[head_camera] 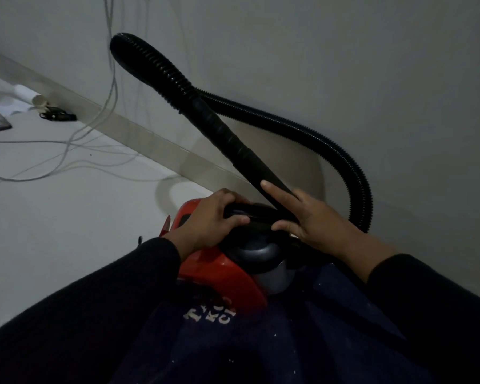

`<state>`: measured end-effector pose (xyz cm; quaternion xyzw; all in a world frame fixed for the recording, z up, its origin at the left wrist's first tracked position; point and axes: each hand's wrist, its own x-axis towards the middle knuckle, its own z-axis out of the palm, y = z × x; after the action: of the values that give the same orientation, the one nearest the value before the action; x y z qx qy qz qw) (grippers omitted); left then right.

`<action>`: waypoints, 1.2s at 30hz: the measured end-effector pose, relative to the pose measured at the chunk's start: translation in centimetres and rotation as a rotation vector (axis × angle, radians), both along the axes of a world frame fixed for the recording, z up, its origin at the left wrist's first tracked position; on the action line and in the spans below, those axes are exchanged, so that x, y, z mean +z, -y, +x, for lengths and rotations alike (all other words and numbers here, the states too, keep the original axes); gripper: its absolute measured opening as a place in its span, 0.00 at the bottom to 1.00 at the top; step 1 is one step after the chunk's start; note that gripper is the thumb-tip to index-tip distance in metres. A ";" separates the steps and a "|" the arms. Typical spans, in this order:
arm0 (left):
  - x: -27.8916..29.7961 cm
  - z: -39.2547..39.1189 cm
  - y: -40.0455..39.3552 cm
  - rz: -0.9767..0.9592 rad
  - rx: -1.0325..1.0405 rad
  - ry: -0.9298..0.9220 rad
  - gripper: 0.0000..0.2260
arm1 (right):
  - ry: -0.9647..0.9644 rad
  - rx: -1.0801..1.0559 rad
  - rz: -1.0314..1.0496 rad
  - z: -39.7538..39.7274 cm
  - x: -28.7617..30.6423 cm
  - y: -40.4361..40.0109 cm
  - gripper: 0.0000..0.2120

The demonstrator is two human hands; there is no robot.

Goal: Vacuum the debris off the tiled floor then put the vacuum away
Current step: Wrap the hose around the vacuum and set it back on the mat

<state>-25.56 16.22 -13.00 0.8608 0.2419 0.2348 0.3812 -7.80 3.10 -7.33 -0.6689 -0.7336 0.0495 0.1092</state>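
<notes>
The vacuum [222, 261], red-bodied, is sitting low at frame centre, close against the person's body and near the wall [344, 65]. The left hand [211, 220] is gripping the black handle [250, 214] on top, fingers closed around it. The right hand [311, 217] is resting on the lower end of the wand [227, 134], index finger extended along it and thumb beneath; a full grip cannot be confirmed. The wand's long axis is running from the right hand toward 11 o'clock, where the hose [330, 145] is looping back toward 4 o'clock. The right hand is nearer the wand. Judgement: stowing is in progress; cables [67, 151] on the floor [39, 217] at 9 o'clock are posing a snag risk.
</notes>
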 end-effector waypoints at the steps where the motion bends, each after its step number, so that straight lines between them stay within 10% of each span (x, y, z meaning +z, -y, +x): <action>1: 0.0 -0.5 0.0 -0.020 -0.008 0.014 0.13 | 0.000 0.005 -0.004 -0.2 0.3 0.0 0.39; 23: -3.7 -4.0 2.2 -0.168 0.301 0.222 0.31 | -0.229 -0.165 -0.038 -4.2 -2.2 -0.4 0.51; 36: -0.5 -6.3 1.2 -0.117 0.242 -0.211 0.20 | -0.408 -0.307 -0.321 -3.4 0.3 -0.5 0.37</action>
<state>-31.85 15.04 -13.53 0.8216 0.3958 0.1730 0.3719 -11.16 3.64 -7.06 -0.7569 -0.5696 0.2811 0.1536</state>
